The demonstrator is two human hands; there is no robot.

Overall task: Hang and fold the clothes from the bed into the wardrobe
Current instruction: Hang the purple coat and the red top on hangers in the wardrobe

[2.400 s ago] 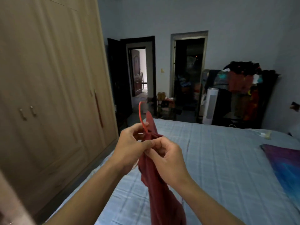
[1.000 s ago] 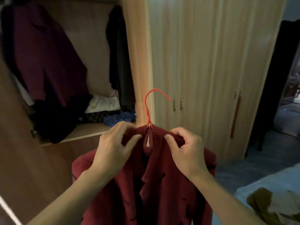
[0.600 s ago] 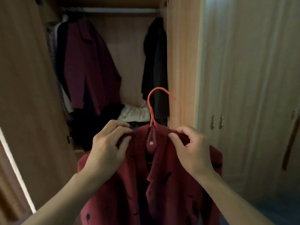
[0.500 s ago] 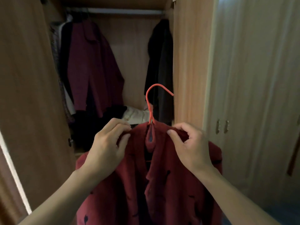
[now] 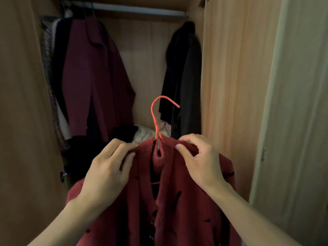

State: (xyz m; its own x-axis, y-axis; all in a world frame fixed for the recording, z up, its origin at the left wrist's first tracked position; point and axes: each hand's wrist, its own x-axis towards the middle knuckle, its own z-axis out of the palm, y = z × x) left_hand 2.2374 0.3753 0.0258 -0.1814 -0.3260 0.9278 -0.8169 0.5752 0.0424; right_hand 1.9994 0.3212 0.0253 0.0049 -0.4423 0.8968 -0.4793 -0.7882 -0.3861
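Observation:
A dark red garment (image 5: 179, 206) hangs on an orange-red wire hanger (image 5: 156, 118), whose hook sticks up above the collar. My left hand (image 5: 108, 171) grips the garment's left shoulder, and my right hand (image 5: 200, 160) pinches its right shoulder by the collar. I hold it in front of the open wardrobe (image 5: 218, 71), well below the hanging rail (image 5: 138, 10). The hook touches nothing.
Inside the wardrobe a maroon coat (image 5: 95, 77) hangs at the left and a black coat (image 5: 184, 82) at the right, with a gap between them. Folded pale clothes (image 5: 145, 134) lie on the shelf below. A closed door (image 5: 294, 121) stands to the right.
I turned from the bed to the open wardrobe, and the garment now hangs spread on the hanger. In the last half second both hands and the hanger moved slightly closer to the wardrobe.

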